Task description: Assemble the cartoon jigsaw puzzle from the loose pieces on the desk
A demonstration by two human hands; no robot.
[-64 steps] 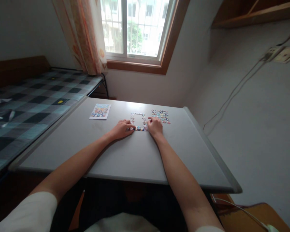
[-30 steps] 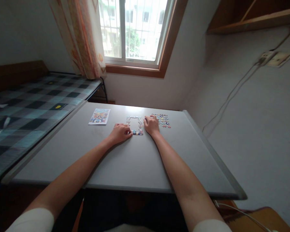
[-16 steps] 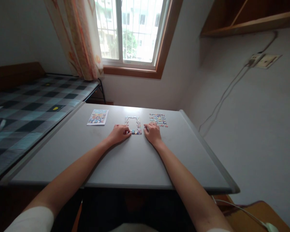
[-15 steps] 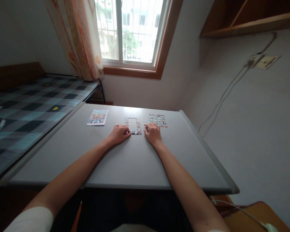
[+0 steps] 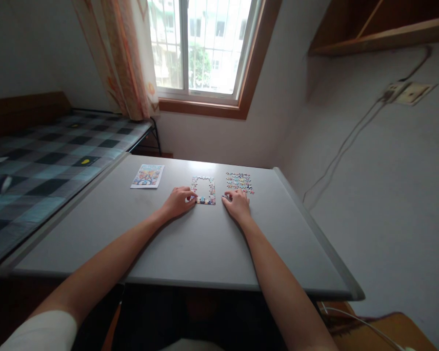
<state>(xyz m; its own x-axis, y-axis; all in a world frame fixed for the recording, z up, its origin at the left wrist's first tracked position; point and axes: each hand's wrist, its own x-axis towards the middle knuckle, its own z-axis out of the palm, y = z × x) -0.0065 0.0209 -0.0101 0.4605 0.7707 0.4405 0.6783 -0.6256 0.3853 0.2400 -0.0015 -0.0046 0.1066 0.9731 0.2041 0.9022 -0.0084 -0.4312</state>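
Observation:
A small jigsaw frame [image 5: 204, 189], only its border joined, lies on the grey table [image 5: 190, 243]. My left hand [image 5: 178, 201] rests at its near left corner with the fingers curled against the edge. My right hand [image 5: 236, 204] lies just right of the frame, fingers bent down on the table near a loose piece; what is under them is too small to make out. A patch of loose puzzle pieces [image 5: 239, 182] lies just beyond my right hand. A printed reference picture [image 5: 148, 176] lies to the left.
A bed with a checked cover [image 5: 40, 165] runs along the table's left side. A window [image 5: 201, 46] with a curtain [image 5: 120, 58] is behind. The wall on the right carries a socket [image 5: 406, 91] with a cable, and a wooden shelf [image 5: 380, 24].
My right hand has slid a little to the right and nearer, away from the frame's right edge. My left hand stays at the frame's near left corner. The view shifted slightly.

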